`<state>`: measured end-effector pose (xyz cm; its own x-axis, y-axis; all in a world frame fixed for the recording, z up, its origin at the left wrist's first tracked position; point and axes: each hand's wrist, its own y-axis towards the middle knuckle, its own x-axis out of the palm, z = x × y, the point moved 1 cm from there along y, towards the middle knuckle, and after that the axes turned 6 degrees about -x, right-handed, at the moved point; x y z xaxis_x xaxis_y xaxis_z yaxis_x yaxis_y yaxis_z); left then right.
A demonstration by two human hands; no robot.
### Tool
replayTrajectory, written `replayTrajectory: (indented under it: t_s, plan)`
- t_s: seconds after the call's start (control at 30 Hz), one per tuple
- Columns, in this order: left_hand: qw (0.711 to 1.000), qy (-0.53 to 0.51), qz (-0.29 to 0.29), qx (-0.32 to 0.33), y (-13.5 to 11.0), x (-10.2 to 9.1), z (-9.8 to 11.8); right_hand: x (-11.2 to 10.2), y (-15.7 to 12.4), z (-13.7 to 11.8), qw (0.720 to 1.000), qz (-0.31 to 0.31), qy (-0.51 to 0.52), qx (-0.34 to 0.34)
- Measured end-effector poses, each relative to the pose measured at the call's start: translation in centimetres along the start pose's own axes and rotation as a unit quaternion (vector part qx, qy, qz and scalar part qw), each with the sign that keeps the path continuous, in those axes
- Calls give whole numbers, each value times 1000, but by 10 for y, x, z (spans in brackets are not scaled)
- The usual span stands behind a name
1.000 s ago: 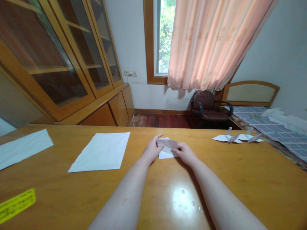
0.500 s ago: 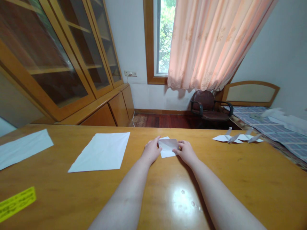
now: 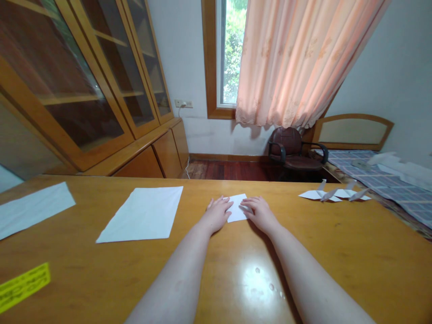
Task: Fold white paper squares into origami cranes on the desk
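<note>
A small white sheet of paper [image 3: 237, 209] lies flat on the wooden table [image 3: 216, 279] between my hands. My left hand [image 3: 218, 214] rests with its fingers laid out over the paper's left edge. Over the right edge, my right hand [image 3: 259, 211] also has its fingers spread on the paper. Both hands press from above rather than pinching. Part of each side of the sheet is hidden under the fingers.
Left of my hands lies a larger white sheet [image 3: 143, 215], and a long white sheet [image 3: 35, 209] is farther left. Several folded paper shapes [image 3: 334, 193] stand at the far right. A yellow label [image 3: 25, 288] is at the near left. Beyond the table is a chair [image 3: 292, 146].
The raised flap of the small paper has gone down flat. My fingers have gone from gripping its edges to lying spread on top of it.
</note>
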<state>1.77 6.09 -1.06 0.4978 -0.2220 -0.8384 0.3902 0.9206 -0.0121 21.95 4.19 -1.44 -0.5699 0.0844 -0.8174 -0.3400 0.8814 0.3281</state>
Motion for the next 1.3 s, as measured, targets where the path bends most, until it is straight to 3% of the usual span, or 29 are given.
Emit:
replayTrajectory:
  t_s: [0.33, 1.3]
  plan:
    - [997, 45, -58, 39, -7, -4, 1, -5, -3, -11, 997, -68, 31, -18]
    - [996, -67, 49, -15, -2, -8, 8, -4, -1, -6, 994, -45, 93, 20]
